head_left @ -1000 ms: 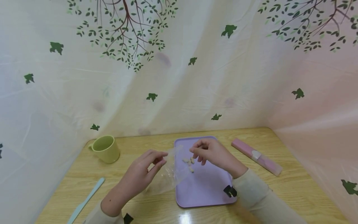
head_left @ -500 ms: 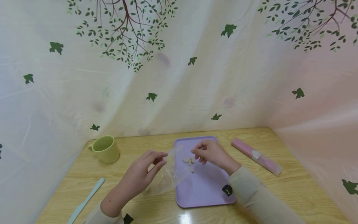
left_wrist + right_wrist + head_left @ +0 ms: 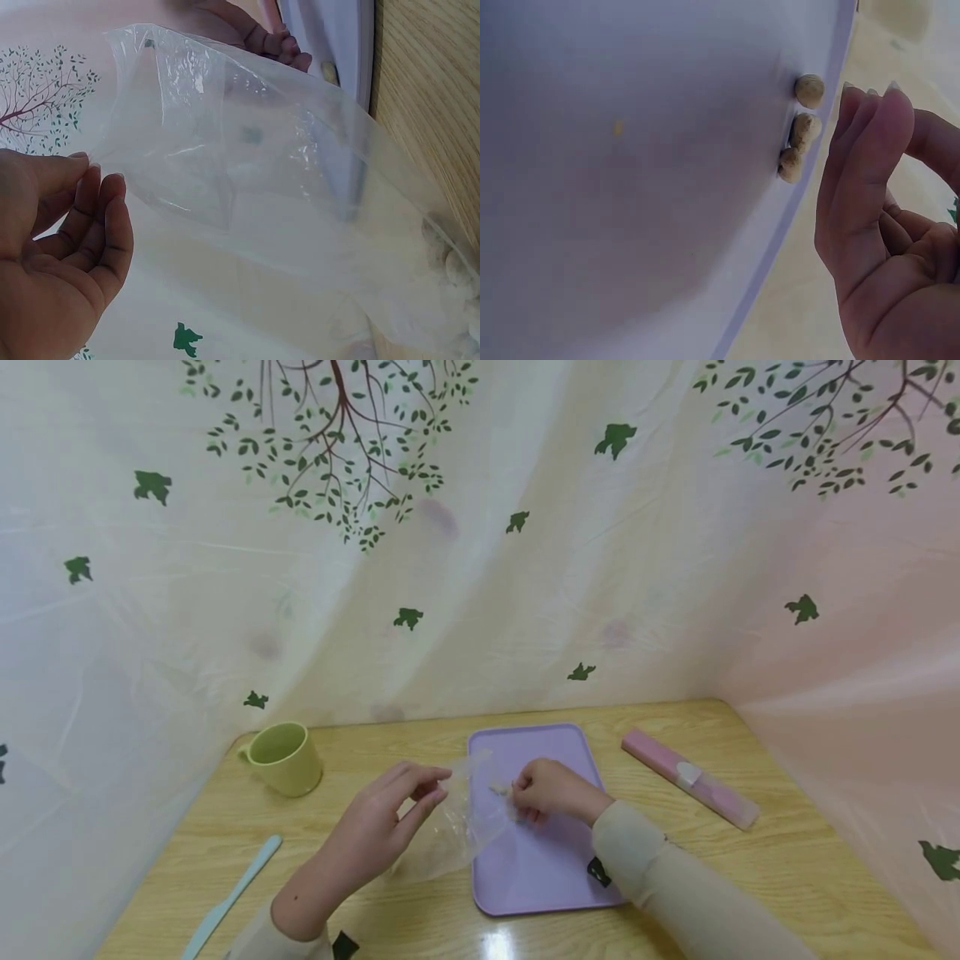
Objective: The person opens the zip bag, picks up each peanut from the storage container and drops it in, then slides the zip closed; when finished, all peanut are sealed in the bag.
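Both the clear bag [image 3: 270, 161] and purple tray [image 3: 536, 881] hold peanuts [image 3: 805, 132].

Tray's [image 3: 540, 881] far and near ends give us room; middle is blocked by the right hand [image 3: 551, 789], and its sleeve [image 3: 682, 877] crosses the near right edge. Clear bag [image 3: 438, 856], pinched by the left hand [image 3: 375, 827], overlaps the left edge, so it bars us there. Peanuts [image 3: 804, 133] sit on the tray beside the right hand. Surface [image 3: 397, 743] is passable far side, between mug [image 3: 288, 768] and tray. Lane tray-to-pink case [image 3: 675, 768] open too. Knife [image 3: 232, 893] obstructs near left.
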`<action>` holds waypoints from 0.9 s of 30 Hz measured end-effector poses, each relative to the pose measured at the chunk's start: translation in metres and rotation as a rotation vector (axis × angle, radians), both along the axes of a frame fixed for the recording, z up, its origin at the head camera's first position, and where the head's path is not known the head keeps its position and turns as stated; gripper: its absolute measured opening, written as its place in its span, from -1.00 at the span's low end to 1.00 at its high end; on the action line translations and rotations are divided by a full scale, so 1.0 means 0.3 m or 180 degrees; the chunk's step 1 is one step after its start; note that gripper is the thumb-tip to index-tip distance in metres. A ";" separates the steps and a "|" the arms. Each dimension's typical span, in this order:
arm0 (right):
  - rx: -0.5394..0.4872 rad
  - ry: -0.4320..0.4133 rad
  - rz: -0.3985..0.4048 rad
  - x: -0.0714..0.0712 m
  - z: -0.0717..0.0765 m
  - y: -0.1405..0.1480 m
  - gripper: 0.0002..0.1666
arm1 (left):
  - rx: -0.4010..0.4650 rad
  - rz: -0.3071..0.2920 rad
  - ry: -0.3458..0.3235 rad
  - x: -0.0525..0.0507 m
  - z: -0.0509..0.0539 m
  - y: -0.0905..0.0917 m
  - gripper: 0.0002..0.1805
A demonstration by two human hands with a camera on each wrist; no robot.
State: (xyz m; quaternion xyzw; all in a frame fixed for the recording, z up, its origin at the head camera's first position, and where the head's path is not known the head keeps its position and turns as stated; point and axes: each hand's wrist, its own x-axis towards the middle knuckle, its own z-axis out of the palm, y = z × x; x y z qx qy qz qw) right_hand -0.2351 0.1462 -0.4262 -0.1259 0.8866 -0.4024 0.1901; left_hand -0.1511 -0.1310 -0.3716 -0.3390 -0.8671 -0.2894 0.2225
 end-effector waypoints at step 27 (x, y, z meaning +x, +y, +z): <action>0.0206 -0.0129 0.0202 -0.002 -0.033 -0.028 -0.75 | 0.0034 -0.0014 0.0039 0.010 -0.006 -0.003 -0.72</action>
